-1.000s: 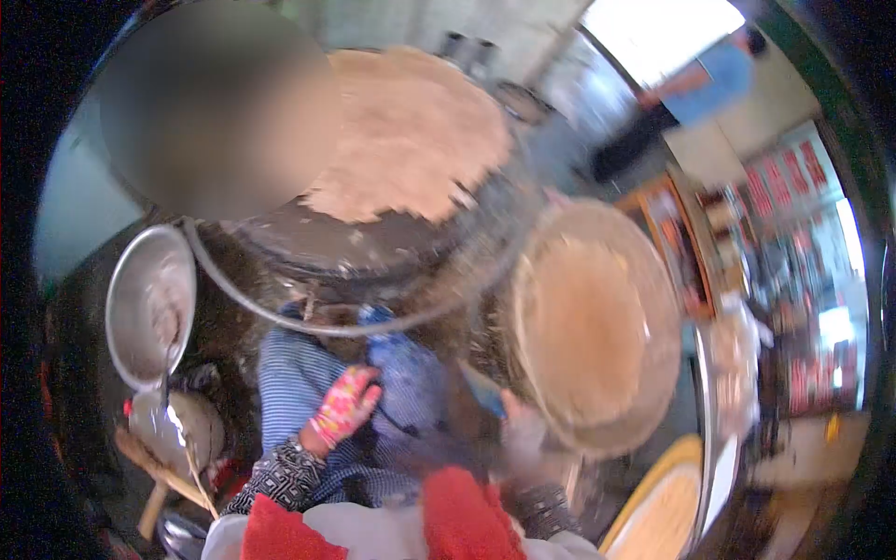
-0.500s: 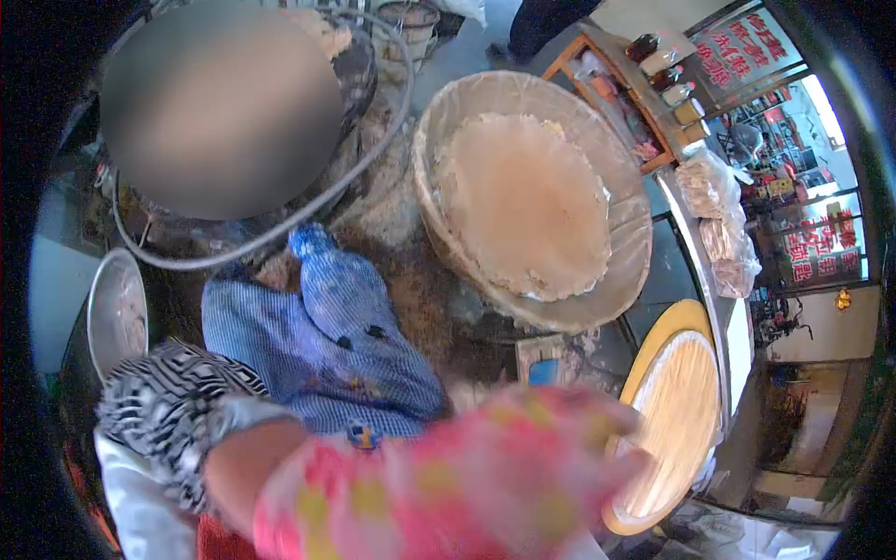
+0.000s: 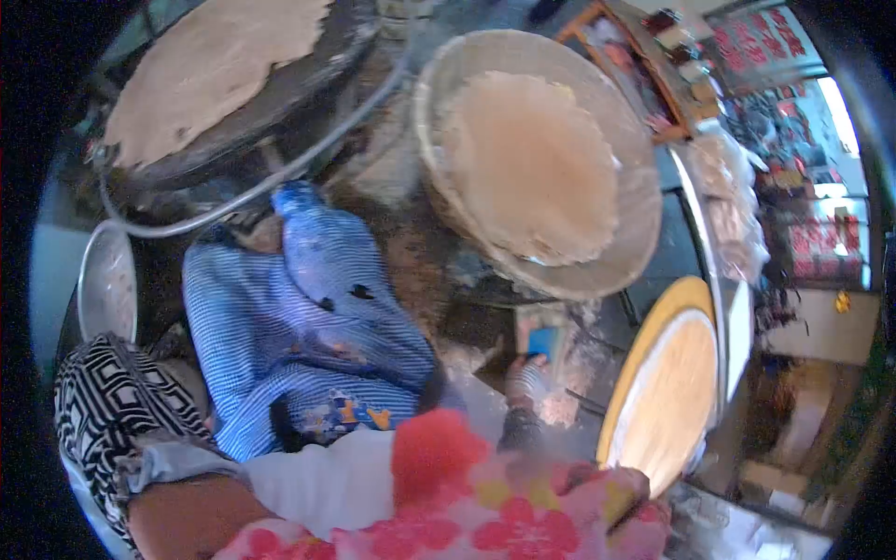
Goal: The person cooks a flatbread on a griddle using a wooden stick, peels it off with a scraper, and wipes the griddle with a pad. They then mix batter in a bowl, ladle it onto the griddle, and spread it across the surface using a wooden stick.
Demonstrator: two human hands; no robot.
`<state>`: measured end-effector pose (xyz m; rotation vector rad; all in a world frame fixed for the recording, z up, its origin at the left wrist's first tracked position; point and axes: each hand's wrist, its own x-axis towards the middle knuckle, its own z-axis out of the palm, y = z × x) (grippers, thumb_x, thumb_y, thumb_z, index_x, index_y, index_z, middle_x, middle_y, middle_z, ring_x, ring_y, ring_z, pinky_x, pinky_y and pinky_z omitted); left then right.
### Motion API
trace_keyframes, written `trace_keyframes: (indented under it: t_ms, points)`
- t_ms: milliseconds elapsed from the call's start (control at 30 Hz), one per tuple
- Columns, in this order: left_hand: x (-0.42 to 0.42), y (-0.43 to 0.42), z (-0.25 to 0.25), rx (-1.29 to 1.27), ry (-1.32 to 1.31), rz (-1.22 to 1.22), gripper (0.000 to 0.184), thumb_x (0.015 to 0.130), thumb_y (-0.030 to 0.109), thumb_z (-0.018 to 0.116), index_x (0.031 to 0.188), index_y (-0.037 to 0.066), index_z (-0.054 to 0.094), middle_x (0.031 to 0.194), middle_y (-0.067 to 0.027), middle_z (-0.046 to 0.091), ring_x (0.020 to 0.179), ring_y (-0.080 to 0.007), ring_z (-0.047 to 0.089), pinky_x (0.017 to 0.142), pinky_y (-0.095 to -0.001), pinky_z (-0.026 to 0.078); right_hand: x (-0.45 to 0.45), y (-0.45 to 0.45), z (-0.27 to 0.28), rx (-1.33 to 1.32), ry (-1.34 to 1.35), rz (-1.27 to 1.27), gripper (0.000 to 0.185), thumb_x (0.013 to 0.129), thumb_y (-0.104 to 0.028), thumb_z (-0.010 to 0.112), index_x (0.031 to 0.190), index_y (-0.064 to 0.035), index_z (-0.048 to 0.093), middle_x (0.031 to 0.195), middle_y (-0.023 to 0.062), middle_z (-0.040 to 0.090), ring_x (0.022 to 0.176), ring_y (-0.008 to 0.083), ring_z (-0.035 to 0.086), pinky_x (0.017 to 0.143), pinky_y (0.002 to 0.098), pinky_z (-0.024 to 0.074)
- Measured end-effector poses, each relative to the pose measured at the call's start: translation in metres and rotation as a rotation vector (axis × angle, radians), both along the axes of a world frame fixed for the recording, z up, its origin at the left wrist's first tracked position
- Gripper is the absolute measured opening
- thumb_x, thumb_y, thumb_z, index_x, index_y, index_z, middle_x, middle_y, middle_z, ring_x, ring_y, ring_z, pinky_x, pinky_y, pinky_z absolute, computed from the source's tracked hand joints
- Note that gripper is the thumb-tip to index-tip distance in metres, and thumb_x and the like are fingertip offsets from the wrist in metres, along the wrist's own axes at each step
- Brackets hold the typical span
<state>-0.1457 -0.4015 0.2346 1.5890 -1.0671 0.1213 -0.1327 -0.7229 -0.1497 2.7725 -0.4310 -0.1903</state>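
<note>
We see the left hand (image 3: 527,521), in a floral glove, stretched across the bottom of the frame, its fingers blurred near the lower edge of the yellow round board (image 3: 689,295) at lower right; we cannot tell whether they grip anything. The right hand (image 3: 525,383), right of the frame's centre, is just below a blue object (image 3: 542,343); its grip is too small to make out. The wide basin (image 3: 642,224) is above.

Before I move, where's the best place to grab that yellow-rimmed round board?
Probably its yellow rim, coming from your left, the side toward the large basin. There the pale disc leaves a bare crescent exposed, so your hand could likely pinch the edge without touching the disc.
</note>
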Motion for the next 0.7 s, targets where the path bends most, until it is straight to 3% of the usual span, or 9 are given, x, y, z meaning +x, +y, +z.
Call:
trace_keyframes:
  t_ms: [67,133,500,633,700]
  points:
    - [-0.003,0.004,0.001,0.002,-0.019,0.033,0.05,0.079,0.03,0.061,0.119,0.002,0.049,0.125,-0.0185,0.046,0.117,-0.0361,0.043,0.096,-0.0461,0.037,0.004,0.016,0.022,0.346,0.03,-0.025,0.049,0.084,-0.034,0.052,0.119,-0.0005,0.045,0.106,0.0203,0.056,0.098,0.0353,0.055,0.08,0.0472,0.0468]
    - [-0.006,0.006,0.0,-0.003,-0.049,0.075,0.05,0.079,0.03,0.061,0.119,0.002,0.05,0.125,-0.0186,0.047,0.117,-0.0363,0.043,0.096,-0.0464,0.037,0.012,0.035,0.027,0.49,0.068,0.005,0.046,0.084,-0.032,0.051,0.118,-0.0008,0.046,0.106,0.0196,0.057,0.097,0.0337,0.056,0.08,0.0453,0.0468]
    - [0.0,0.058,-0.01,0.113,-0.276,0.302,0.049,0.077,0.029,0.065,0.114,0.001,0.053,0.123,-0.0192,0.049,0.116,-0.0374,0.045,0.096,-0.0481,0.037,0.031,0.1,0.048,0.666,0.108,0.15,0.031,0.089,-0.019,0.047,0.114,-0.0022,0.053,0.103,0.016,0.059,0.091,0.0249,0.056,0.077,0.0349,0.0466]
    - [0.04,0.166,-0.054,0.446,-0.413,0.817,0.048,0.076,0.028,0.066,0.113,0.0,0.054,0.123,-0.0194,0.05,0.116,-0.0378,0.045,0.096,-0.0487,0.037,0.048,0.16,0.078,0.852,-0.017,0.332,0.027,0.09,-0.015,0.046,0.112,-0.0027,0.056,0.102,0.0147,0.06,0.089,0.0218,0.056,0.076,0.0311,0.0465]
    - [0.065,0.261,-0.112,0.713,-0.324,1.167,0.048,0.075,0.028,0.067,0.112,0.0,0.055,0.122,-0.0195,0.051,0.116,-0.038,0.046,0.096,-0.049,0.037,0.051,0.177,0.044,1.01,-0.405,0.757,0.042,0.087,-0.027,0.052,0.115,0.0045,0.051,0.103,0.0216,0.06,0.092,0.034,0.057,0.086,0.0393,0.045]
